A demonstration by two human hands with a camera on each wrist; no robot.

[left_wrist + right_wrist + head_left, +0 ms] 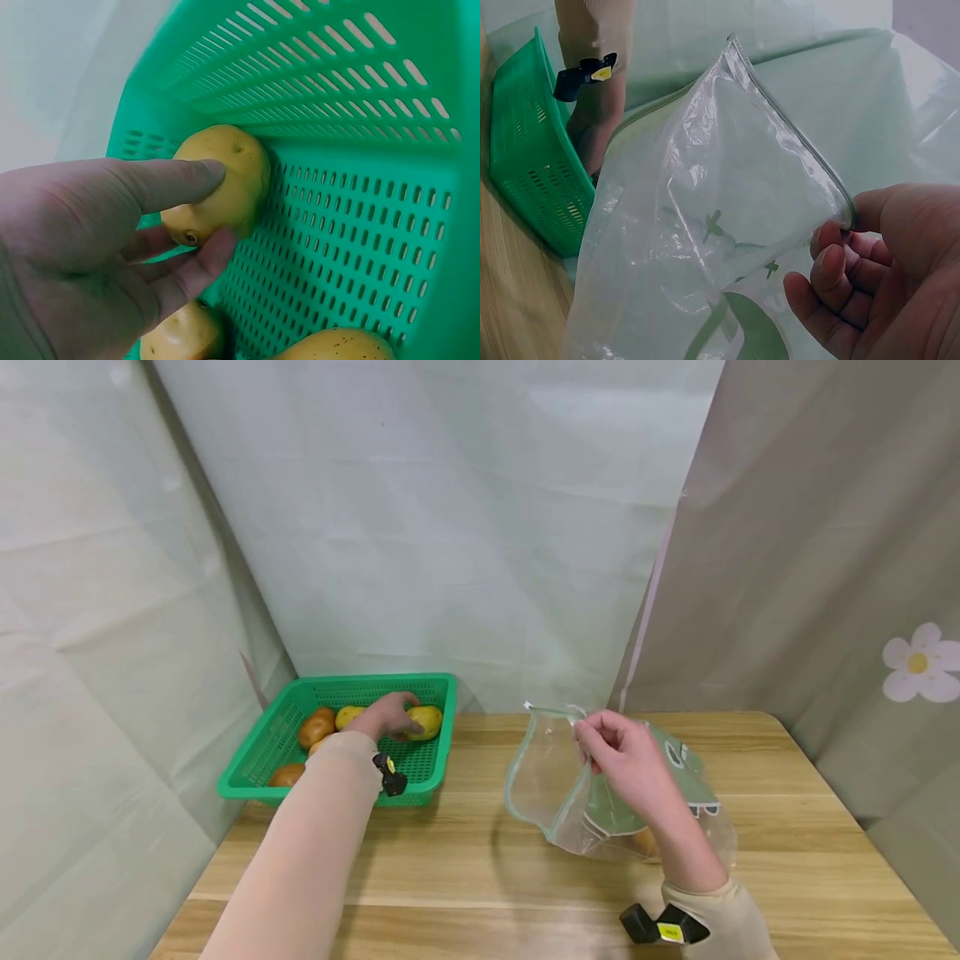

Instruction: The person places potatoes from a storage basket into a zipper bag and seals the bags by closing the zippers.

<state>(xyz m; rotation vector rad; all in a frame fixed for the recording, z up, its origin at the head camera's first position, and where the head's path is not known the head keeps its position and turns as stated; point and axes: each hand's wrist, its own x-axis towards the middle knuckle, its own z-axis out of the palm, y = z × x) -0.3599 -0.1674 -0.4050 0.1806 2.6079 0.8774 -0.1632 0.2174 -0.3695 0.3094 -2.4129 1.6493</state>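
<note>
1. Soft, even light in the head view, brightest across the pale fabric backdrop [465,527], while the drape [787,552] at right sits duskier.
2. Faint, soft-edged shadows on the desk [465,877], a pale sheen low in frame.
3. Both wrist views dimmer, slightly hazy.
4. White glints streaking the zip bag [645,247]!

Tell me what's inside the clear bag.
Low in the clear bag, one brownish, rounded item shows, partly behind the right forearm. The forearm and the bag's green print cover much, so whether more lies inside cannot be told.
</note>
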